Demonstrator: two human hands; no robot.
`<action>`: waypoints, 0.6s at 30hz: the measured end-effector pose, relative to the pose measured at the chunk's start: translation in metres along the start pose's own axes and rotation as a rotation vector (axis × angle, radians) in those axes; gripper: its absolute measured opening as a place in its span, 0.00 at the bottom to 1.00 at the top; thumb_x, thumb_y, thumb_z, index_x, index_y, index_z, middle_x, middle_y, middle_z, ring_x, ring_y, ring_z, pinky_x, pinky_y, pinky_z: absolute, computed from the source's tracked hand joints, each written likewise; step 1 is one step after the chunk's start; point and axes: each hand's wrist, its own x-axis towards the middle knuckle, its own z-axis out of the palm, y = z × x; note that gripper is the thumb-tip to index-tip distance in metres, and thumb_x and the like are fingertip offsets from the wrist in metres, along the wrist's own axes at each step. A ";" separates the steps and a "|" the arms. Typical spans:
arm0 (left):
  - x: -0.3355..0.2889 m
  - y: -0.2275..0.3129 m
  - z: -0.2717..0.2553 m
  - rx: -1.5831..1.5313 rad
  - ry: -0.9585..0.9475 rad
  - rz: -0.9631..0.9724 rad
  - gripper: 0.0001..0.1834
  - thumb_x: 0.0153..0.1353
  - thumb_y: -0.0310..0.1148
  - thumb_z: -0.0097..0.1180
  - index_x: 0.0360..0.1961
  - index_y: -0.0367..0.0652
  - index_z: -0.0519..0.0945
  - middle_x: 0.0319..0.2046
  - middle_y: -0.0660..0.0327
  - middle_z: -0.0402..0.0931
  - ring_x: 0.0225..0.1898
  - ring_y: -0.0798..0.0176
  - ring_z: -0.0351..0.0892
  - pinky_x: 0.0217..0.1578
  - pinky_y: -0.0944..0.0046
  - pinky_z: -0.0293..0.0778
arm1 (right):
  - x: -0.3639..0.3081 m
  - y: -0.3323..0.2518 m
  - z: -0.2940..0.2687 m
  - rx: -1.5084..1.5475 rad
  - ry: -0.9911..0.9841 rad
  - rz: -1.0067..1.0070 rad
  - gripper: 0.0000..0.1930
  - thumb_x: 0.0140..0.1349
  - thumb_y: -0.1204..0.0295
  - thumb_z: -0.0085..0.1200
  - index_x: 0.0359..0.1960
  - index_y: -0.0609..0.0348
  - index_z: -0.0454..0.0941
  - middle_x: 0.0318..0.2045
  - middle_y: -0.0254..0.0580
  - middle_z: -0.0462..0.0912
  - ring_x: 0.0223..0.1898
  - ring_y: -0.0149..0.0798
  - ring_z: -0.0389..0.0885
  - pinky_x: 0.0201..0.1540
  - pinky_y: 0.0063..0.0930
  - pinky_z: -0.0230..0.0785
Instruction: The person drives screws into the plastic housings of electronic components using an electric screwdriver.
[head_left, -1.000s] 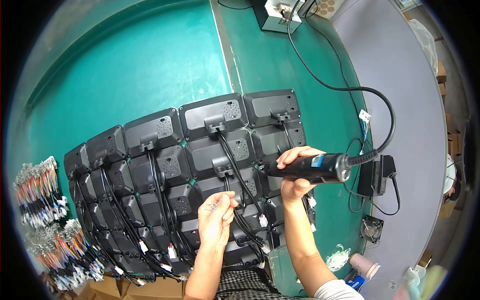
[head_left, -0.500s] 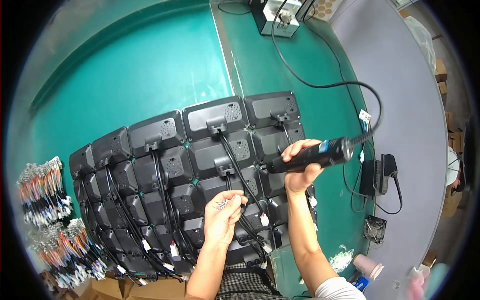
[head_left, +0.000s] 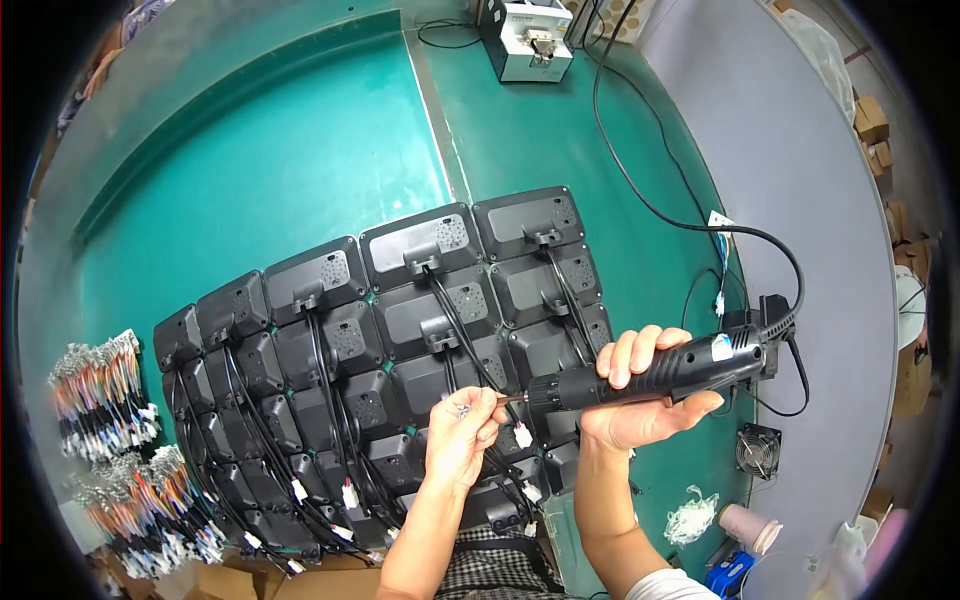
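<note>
A black corded electric screwdriver [head_left: 690,368] lies nearly level across my right hand [head_left: 630,422]; my fingers curl over its body and the thumb sticks out below. Its thin bit [head_left: 510,399] points left and meets the fingertips of my left hand [head_left: 458,440]. That hand is closed, with small silvery screws [head_left: 463,409] showing between thumb and fingers. Beneath both hands lie rows of black plastic housings [head_left: 415,240], backs up. Black cables with white connectors [head_left: 349,495] trail from them toward me. My hands hide some of the housings.
Bundles of coloured wires [head_left: 105,390] are stacked at the left. A boxy white-and-black device [head_left: 530,42] stands at the back. Along the right are a small fan [head_left: 757,452], a spool [head_left: 750,528] and a grey partition [head_left: 790,200]. The screwdriver's cord [head_left: 680,222] loops over the green mat.
The screwdriver has turned and its bit has come to my left fingertips. My left hand has shifted slightly right and down. The whole view has moved a little.
</note>
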 end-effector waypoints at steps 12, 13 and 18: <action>-0.006 0.006 -0.001 0.255 -0.045 -0.218 0.19 0.59 0.41 0.48 0.25 0.33 0.74 0.15 0.63 0.69 0.12 0.80 0.56 0.10 0.80 0.49 | -0.007 -0.012 -0.012 -0.028 -0.025 -0.003 0.33 0.48 0.40 0.48 0.37 0.62 0.65 0.22 0.38 0.68 0.18 0.31 0.67 0.22 0.23 0.63; -0.009 0.007 0.001 0.233 -0.023 -0.235 0.21 0.60 0.43 0.46 0.26 0.32 0.75 0.15 0.63 0.69 0.12 0.80 0.56 0.10 0.80 0.48 | -0.007 -0.014 -0.017 -0.033 -0.024 0.000 0.33 0.48 0.40 0.48 0.37 0.62 0.65 0.22 0.38 0.68 0.18 0.31 0.67 0.22 0.23 0.63; -0.023 0.008 -0.010 0.108 0.060 -0.117 0.15 0.62 0.36 0.43 0.33 0.31 0.73 0.20 0.62 0.69 0.14 0.79 0.58 0.12 0.81 0.51 | -0.023 -0.002 -0.039 -0.456 -0.036 -0.133 0.37 0.40 0.37 0.52 0.34 0.59 0.59 0.21 0.39 0.68 0.16 0.32 0.68 0.19 0.23 0.65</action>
